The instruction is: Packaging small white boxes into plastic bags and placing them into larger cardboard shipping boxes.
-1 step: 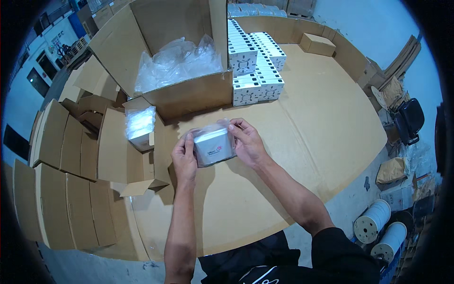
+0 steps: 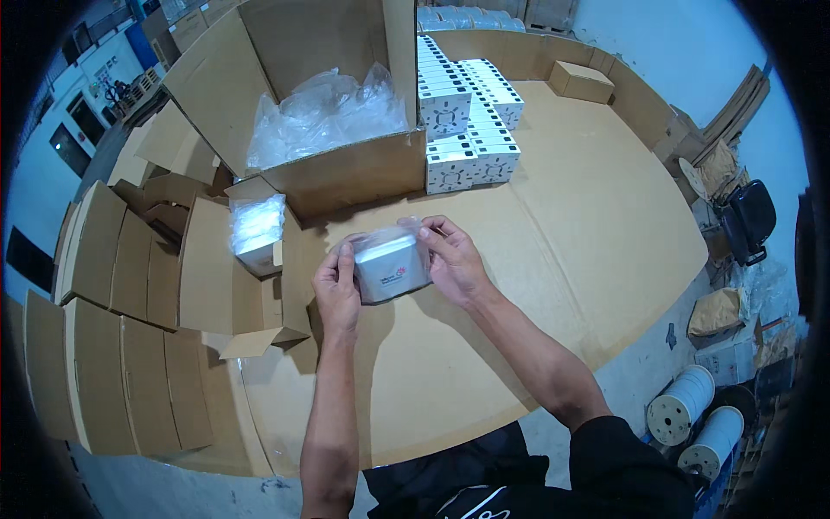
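The far side of the white box [image 2: 393, 268] is hidden from me, and I cannot tell whether its underside touches the table [image 2: 571, 259]; the clear bag [image 2: 377, 243] around it blurs its top edge. My left forearm is cut off at six o'clock, and glare washes out the wrapped boxes [image 2: 258, 227] in the open carton [image 2: 207, 268] at nine o'clock. The white box sits near the middle of my view, between my hands. My left hand [image 2: 338, 281] is nearly closed, the thumb pressed on the bag's left edge and the other fingers mostly out of sight behind it. My right hand [image 2: 455, 264] pinches the bag's upper right corner between thumb and forefinger, the other fingers loosely bent. I count one white box in hand, one big carton [image 2: 354, 177] of loose bags [image 2: 333, 117] at eleven o'clock, one brown box [image 2: 581, 82] between one and two, and two pale spools [image 2: 681, 405] at four. The stacked boxes [image 2: 471, 162] between twelve and one overlap too much to count.
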`<state>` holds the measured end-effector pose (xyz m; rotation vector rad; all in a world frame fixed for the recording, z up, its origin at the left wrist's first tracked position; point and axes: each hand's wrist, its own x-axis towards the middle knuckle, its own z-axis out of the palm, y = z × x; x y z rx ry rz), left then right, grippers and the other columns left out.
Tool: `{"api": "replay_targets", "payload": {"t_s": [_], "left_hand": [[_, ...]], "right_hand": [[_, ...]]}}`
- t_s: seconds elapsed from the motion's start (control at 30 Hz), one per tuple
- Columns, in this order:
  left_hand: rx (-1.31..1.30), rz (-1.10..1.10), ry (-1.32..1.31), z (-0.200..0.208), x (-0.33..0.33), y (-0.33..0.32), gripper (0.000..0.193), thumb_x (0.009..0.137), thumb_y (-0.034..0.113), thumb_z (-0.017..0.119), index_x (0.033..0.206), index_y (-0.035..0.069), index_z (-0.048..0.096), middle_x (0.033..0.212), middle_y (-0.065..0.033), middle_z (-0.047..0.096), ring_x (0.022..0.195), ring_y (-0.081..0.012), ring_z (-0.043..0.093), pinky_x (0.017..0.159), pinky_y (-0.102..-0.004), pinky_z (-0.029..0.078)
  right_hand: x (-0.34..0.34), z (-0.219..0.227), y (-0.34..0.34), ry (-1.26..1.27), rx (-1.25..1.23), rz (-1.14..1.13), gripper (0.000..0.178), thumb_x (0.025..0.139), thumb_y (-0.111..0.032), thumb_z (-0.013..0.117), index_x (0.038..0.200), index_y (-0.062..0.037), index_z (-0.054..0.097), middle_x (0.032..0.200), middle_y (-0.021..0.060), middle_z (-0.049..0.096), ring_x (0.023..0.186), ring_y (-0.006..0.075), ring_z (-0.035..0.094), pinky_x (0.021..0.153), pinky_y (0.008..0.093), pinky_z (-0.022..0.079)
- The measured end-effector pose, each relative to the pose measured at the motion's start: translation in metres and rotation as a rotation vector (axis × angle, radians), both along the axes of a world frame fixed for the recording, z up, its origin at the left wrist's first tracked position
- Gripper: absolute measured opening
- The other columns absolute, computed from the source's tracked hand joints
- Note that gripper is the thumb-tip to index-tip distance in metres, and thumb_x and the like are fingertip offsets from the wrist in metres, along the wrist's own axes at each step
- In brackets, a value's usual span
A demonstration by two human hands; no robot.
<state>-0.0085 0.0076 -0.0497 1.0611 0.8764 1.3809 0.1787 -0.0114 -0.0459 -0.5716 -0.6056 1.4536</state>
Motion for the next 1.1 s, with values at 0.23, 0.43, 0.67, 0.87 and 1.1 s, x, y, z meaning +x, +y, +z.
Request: {"api": "replay_targets", "payload": {"t_s": [0.23,0.43,0.67,0.87,1.1], "left_hand": [[0.104,-0.042,0.023,0.015,0.002,-0.003,0.038,0.109,0.031,0.052,0.118,0.000,0.071,0.115,-0.0050,0.072,0.107,-0.0128,0.062,0.095,-0.0291,0.049],[0.101,-0.031,-0.012,0.015,0.003,-0.005,0.037,0.102,0.028,0.064,0.128,0.002,0.066,0.117,-0.0087,0.071,0.111,-0.0141,0.061,0.091,-0.0267,0.050],[0.012,-0.106,0.187,0.016,-0.001,-0.012,0.042,0.090,0.009,0.079,0.128,0.002,0.064,0.113,-0.0097,0.072,0.107,-0.0151,0.064,0.090,-0.0278,0.051],[0.088,-0.196,0.193,0.015,-0.011,-0.007,0.013,0.091,0.005,0.075,0.104,0.003,0.074,0.120,-0.0130,0.072,0.110,-0.0174,0.064,0.099,-0.0329,0.050],[0.031,-0.177,0.219,0.022,-0.017,-0.008,0.011,0.092,0.002,0.073,0.101,0.002,0.077,0.121,-0.0142,0.072,0.111,-0.0182,0.065,0.100,-0.0331,0.049]], "right_hand": [[0.009,0.007,-0.005,-0.022,0.091,0.039,0.010,0.098,-0.011,0.068,0.107,-0.0078,0.064,0.132,0.0166,0.066,0.119,0.0185,0.059,0.107,0.0354,0.041],[0.003,0.020,-0.009,-0.183,0.099,0.036,0.020,0.095,-0.011,0.072,0.111,-0.0050,0.062,0.129,0.0148,0.067,0.119,0.0188,0.061,0.100,0.0349,0.048],[0.004,0.020,-0.011,-0.723,0.140,0.082,0.040,0.091,-0.008,0.075,0.129,-0.0011,0.062,0.120,0.0077,0.068,0.108,0.0139,0.063,0.094,0.0313,0.053],[0.009,0.017,-0.010,-0.725,0.159,0.091,0.022,0.092,-0.006,0.073,0.113,-0.0011,0.073,0.106,0.0055,0.072,0.102,0.0125,0.065,0.090,0.0314,0.054],[0.017,0.026,-0.011,-0.868,0.270,0.031,0.015,0.092,-0.008,0.073,0.106,-0.0017,0.076,0.106,0.0082,0.075,0.099,0.0133,0.066,0.090,0.0323,0.054]]}}
